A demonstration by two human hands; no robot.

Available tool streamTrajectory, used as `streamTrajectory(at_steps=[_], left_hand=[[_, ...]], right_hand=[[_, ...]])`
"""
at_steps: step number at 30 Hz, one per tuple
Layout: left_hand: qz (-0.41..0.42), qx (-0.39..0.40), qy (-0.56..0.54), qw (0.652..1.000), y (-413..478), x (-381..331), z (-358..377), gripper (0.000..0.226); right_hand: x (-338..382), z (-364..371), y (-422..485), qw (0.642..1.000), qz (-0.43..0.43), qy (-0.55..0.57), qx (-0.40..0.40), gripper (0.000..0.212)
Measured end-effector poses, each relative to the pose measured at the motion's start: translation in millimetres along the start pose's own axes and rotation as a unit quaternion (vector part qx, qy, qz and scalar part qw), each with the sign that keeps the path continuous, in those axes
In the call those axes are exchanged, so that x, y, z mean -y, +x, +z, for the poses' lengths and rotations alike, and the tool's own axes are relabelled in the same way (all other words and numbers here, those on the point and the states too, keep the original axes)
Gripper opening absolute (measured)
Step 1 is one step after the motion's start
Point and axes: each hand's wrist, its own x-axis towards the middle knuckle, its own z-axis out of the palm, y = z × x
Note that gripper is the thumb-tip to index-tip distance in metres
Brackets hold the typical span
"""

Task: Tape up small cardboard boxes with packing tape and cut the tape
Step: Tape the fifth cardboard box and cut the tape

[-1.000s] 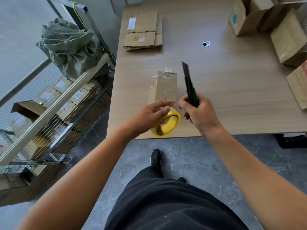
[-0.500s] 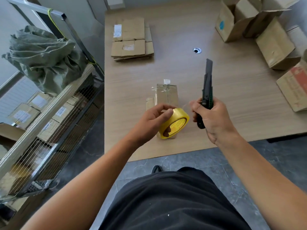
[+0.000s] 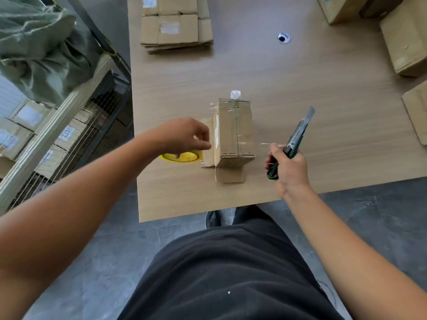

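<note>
— Item one, and where is it?
— Small brown cardboard box [image 3: 233,132], taped along its top seam. It lies near the front edge of the pale wood-grain surface [image 3: 323,100], with loose flaps sticking out at its left and near ends.

— Item two?
— Yellow-cored roll of packing tape [image 3: 184,157], flat on the surface, just beside the box's left flap. The left hand [image 3: 182,137] is over it, grip curled downward and covering much of the roll. From this angle I cannot tell whether the fingers pinch it or merely rest on it.

— Item three?
— Green-handled utility knife [image 3: 298,132], blade end pointing up and away. The right hand [image 3: 290,168] has its grip wrapped round the handle, to the right of the box and apart from it. A thin strand of clear tape [image 3: 265,144] runs from the box's right side to that hand.

— Remainder?
— Stack of flattened brown cardboard boxes [image 3: 175,26] at the far left of the surface. Assembled cardboard boxes [image 3: 406,40] at the far right. Crumpled green fabric sack [image 3: 39,49] by a wire rack [image 3: 76,135] to the left.
</note>
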Motion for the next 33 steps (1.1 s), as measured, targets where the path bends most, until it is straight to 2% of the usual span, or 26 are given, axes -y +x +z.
streamTrajectory(at_steps=[4,7,9,11,13,15,17,18,20,22,26,30,32,33], left_hand=[[-0.045,0.042,-0.009,0.998,22,15,13,0.013],[-0.072,0.058,-0.028,0.995,29,28,25,0.013],[-0.083,0.042,-0.048,0.995,28,36,28,0.015],[-0.084,0.026,-0.062,0.994,25,43,29,0.015],[-0.078,0.013,-0.057,0.995,21,49,29,0.016],[-0.070,0.000,-0.052,0.996,17,54,29,0.016],[-0.061,-0.013,-0.058,0.996,13,57,28,0.016],[-0.058,-0.021,-0.062,0.996,11,59,28,0.017],[-0.050,-0.034,-0.061,0.996,8,62,28,0.019],[-0.040,-0.041,-0.034,0.998,5,65,29,0.020],[-0.017,-0.065,0.030,0.997,3,73,34,0.021],[-0.001,-0.080,0.081,0.993,7,74,40,0.019],[0.004,-0.099,0.145,0.984,13,71,46,0.016],[-0.002,-0.119,0.167,0.979,16,71,45,0.015]], right_hand=[[-30,12,22,0.998,0.056,-0.016,-0.007,0.013],[-42,20,31,0.994,0.102,-0.026,0.016,0.018],[-41,20,35,0.987,0.125,-0.097,0.038,0.022],[-30,14,35,0.956,0.112,-0.267,0.053,0.030],[-12,10,29,0.912,0.022,-0.409,0.026,0.033],[7,22,12,0.899,-0.106,-0.424,0.024,0.030],[21,50,-11,0.867,-0.196,-0.449,0.087,0.029],[21,65,-21,0.848,-0.212,-0.469,0.127,0.031],[12,91,-35,0.800,-0.176,-0.539,0.195,0.042],[1,105,-43,0.766,-0.110,-0.595,0.218,0.055],[-20,115,-51,0.738,-0.097,-0.626,0.232,0.052],[-24,124,-51,0.712,-0.084,-0.665,0.212,0.054],[-23,128,-49,0.686,-0.069,-0.693,0.212,0.056],[-23,128,-49,0.661,-0.059,-0.715,0.218,0.058]])
